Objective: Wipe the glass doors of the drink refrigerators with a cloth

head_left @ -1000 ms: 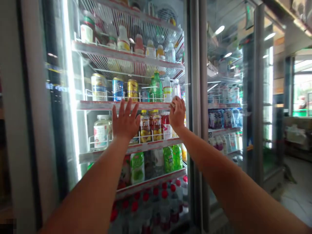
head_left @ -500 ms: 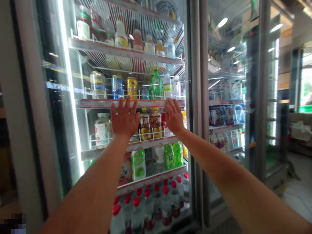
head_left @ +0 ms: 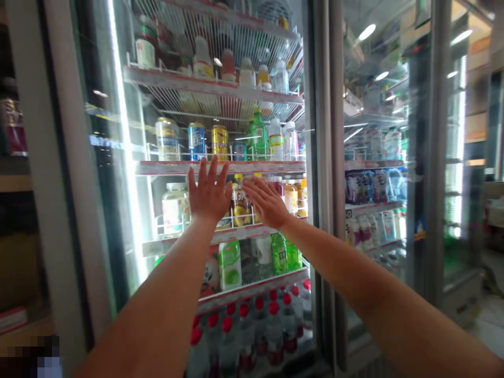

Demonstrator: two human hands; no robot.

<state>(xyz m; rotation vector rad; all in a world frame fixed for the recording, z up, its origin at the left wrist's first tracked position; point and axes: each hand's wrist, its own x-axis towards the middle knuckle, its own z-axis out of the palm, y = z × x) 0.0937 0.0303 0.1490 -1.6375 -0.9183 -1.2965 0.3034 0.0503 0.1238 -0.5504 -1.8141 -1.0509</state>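
Note:
My left hand (head_left: 208, 193) is raised in front of a drinks fridge, palm forward and fingers spread, with nothing in it. Close on its right is my right hand (head_left: 269, 203), its fingers stretched out and slanting to the left, also without anything in it. Behind the hands is the fridge's glass, streaked with reflections; whether either hand touches it I cannot tell. Past my left hand show a blue can (head_left: 196, 142), a gold can (head_left: 219, 143) and a white jar-like bottle (head_left: 175, 209). A yellow-capped tea bottle (head_left: 239, 205) is partly covered by my right hand.
Green bottles (head_left: 280, 254) and a green-white carton (head_left: 230, 265) stand on a lower shelf. Several red-capped bottles (head_left: 274, 336) fill the bottom. A metal door frame (head_left: 333, 173) separates a second glass-fronted fridge (head_left: 374, 207) on the right. Another shelf (head_left: 19, 182) is at the far left.
My right hand has swung left toward my left hand, its fingers now slanting across the tea bottles. The left hand stays spread. The whole view has shifted slightly, with the fridge further right.

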